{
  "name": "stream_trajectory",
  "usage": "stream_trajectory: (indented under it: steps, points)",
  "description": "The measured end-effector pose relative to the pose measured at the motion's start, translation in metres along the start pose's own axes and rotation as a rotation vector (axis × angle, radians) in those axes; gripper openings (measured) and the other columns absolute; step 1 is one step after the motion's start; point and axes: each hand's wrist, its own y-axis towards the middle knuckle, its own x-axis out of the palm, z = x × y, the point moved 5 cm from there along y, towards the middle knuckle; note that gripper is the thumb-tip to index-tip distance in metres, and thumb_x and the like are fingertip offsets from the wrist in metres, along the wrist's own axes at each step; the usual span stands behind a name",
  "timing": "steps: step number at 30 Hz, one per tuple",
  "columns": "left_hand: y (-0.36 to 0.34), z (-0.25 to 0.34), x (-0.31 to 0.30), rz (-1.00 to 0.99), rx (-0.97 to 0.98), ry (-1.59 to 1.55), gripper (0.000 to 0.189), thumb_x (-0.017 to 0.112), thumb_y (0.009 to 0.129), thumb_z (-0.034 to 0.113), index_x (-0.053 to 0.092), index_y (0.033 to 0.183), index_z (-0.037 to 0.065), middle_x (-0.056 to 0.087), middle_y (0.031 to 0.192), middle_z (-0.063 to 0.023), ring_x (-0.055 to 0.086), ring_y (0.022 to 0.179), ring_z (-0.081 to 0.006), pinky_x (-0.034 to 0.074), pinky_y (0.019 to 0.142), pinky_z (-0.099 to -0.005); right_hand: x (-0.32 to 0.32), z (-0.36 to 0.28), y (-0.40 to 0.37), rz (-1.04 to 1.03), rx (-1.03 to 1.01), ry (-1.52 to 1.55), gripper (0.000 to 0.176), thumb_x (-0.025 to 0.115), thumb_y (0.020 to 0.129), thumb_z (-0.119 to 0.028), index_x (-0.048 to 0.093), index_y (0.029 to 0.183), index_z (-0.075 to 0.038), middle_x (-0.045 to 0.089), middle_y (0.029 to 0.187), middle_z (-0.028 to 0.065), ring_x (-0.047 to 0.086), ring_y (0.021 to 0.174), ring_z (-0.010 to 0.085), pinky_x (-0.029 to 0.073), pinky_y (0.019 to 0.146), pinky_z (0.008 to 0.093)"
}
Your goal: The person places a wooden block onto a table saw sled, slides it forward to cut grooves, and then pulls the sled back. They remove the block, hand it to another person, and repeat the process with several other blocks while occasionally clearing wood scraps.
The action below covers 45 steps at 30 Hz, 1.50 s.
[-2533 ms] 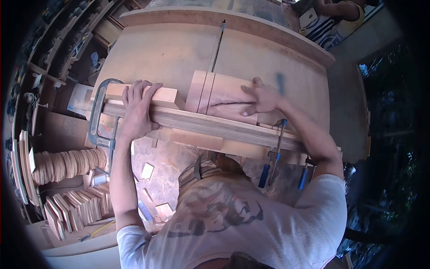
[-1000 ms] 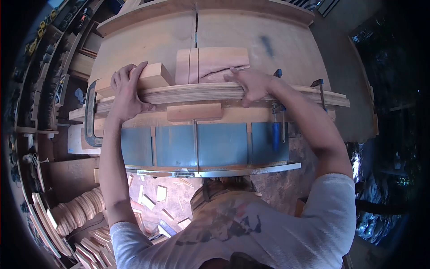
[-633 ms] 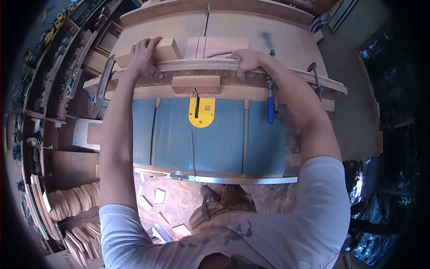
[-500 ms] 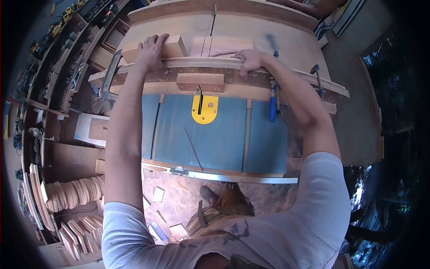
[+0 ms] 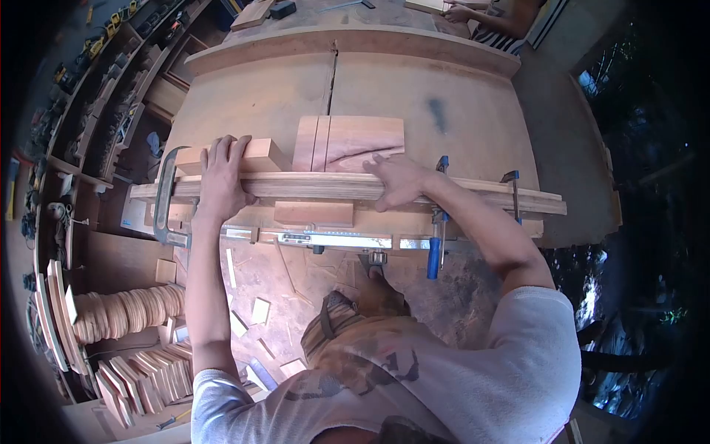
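Note:
A long plywood fence (image 5: 310, 185) crosses a wooden sled (image 5: 259, 96), with clamps at both ends. My left hand (image 5: 223, 177) lies over the fence and a thick wooden block (image 5: 262, 154), its fingers bent over the block. My right hand (image 5: 399, 180) rests on the fence with its fingers spread, fingertips near a dark crack in a flat board (image 5: 355, 137). That board has straight grooves across it and lies behind the fence. A smaller block (image 5: 313, 213) is fixed on the near side of the fence.
A blue-handled clamp (image 5: 433, 255) hangs at the right and a metal C-clamp (image 5: 167, 196) at the left. Another person's hands (image 5: 460, 12) are at the top right. Shelves of tools line the left, above stacked wooden pieces (image 5: 137, 314). Offcuts litter the floor.
The sled, fence and both hands now sit nearer my body. The blue table top and yellow blade insert are no longer visible, and the grooved board shows more fully.

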Motion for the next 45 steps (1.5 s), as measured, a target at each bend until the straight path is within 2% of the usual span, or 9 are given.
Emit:
stream_trajectory:
  steps: [6, 12, 16, 21, 27, 30, 33, 36, 45]
  points:
    - [-0.041, 0.005, -0.004, 0.011, -0.035, -0.066, 0.129, 0.104, 0.039, 0.014, 0.046, 0.154, 0.020, 0.050, 0.147, -0.0123, 0.044, 0.145, -0.0358, 0.029, 0.124, -0.0666, -0.026, -0.043, 0.015, 0.014, -0.100, 0.273, 0.054, 0.066, 0.094, -0.053, 0.079, 0.123, -0.009, 0.077, 0.124, 0.0172, 0.068, 0.118, 0.0437, 0.053, 0.103, 0.0486]
    - [-0.042, 0.000, -0.008, 0.038, -0.030, -0.111, 0.132, 0.104, 0.037, 0.015, 0.046, 0.155, 0.023, 0.050, 0.148, -0.0108, 0.042, 0.147, -0.0350, 0.026, 0.125, -0.0681, -0.003, -0.057, 0.109, 0.202, -0.404, -0.297, 0.016, 0.072, 0.082, -0.026, 0.075, 0.092, -0.014, 0.067, 0.101, 0.0058, 0.061, 0.105, 0.0299, 0.054, 0.089, 0.0447]
    - [-0.098, -0.006, -0.011, 0.057, -0.014, -0.141, 0.131, 0.104, 0.037, 0.016, 0.047, 0.155, 0.025, 0.048, 0.149, -0.0095, 0.041, 0.148, -0.0342, 0.023, 0.126, -0.0692, 0.032, -0.099, 0.072, 0.306, -0.432, -0.410, 0.018, 0.072, 0.083, -0.027, 0.075, 0.096, -0.015, 0.069, 0.105, 0.0042, 0.061, 0.107, 0.0284, 0.054, 0.088, 0.0442]
    - [-0.056, -0.010, -0.005, 0.006, -0.032, -0.151, 0.133, 0.104, 0.036, 0.019, 0.047, 0.156, 0.026, 0.048, 0.149, -0.0092, 0.039, 0.149, -0.0341, 0.020, 0.127, -0.0690, 0.006, -0.074, 0.083, 0.293, -0.427, -0.399, 0.019, 0.073, 0.083, -0.029, 0.074, 0.097, -0.015, 0.070, 0.108, 0.0032, 0.060, 0.110, 0.0276, 0.054, 0.090, 0.0436]
    - [-0.054, -0.011, -0.005, 0.017, -0.012, -0.149, 0.134, 0.104, 0.037, 0.020, 0.046, 0.157, 0.027, 0.049, 0.148, -0.0103, 0.040, 0.147, -0.0361, 0.019, 0.127, -0.0671, 0.010, -0.052, 0.082, 0.063, -0.237, -0.119, 0.041, 0.066, 0.099, -0.043, 0.076, 0.127, -0.016, 0.067, 0.134, 0.0138, 0.060, 0.124, 0.0371, 0.050, 0.107, 0.0497]
    - [-0.054, -0.012, -0.005, 0.011, 0.016, -0.126, 0.133, 0.104, 0.038, 0.022, 0.046, 0.157, 0.025, 0.049, 0.148, -0.0120, 0.041, 0.145, -0.0375, 0.021, 0.127, -0.0650, 0.001, -0.060, 0.029, 0.011, -0.150, 0.118, 0.074, 0.072, 0.092, -0.061, 0.067, 0.140, -0.005, 0.062, 0.140, 0.0265, 0.058, 0.132, 0.0420, 0.049, 0.108, 0.0508]
    - [-0.049, -0.013, -0.010, 0.016, 0.067, -0.112, 0.133, 0.104, 0.039, 0.024, 0.045, 0.158, 0.023, 0.049, 0.147, -0.0139, 0.042, 0.143, -0.0385, 0.023, 0.128, -0.0624, 0.023, -0.051, -0.006, 0.143, -0.262, -0.082, 0.105, 0.084, 0.076, -0.057, 0.049, 0.152, 0.006, 0.066, 0.135, 0.0288, 0.051, 0.141, 0.0448, 0.045, 0.114, 0.0476]
    - [-0.049, -0.014, -0.013, 0.030, 0.123, -0.116, 0.132, 0.103, 0.038, 0.025, 0.047, 0.157, 0.020, 0.050, 0.144, -0.0158, 0.043, 0.140, -0.0397, 0.027, 0.127, -0.0605, 0.008, -0.062, -0.013, -0.150, 0.014, -0.102, 0.112, 0.085, 0.065, -0.046, 0.046, 0.155, 0.007, 0.068, 0.134, 0.0276, 0.062, 0.129, 0.0454, 0.047, 0.114, 0.0478]
    - [-0.024, -0.022, -0.005, 0.018, 0.175, -0.143, 0.131, 0.103, 0.034, 0.025, 0.053, 0.155, 0.018, 0.051, 0.139, -0.0156, 0.045, 0.133, -0.0407, 0.036, 0.117, -0.0551, -0.007, -0.055, -0.002, -0.020, -0.162, -0.124, 0.082, 0.081, 0.058, -0.037, 0.064, 0.126, 0.007, 0.075, 0.111, 0.0249, 0.071, 0.103, 0.0447, 0.053, 0.101, 0.0530]
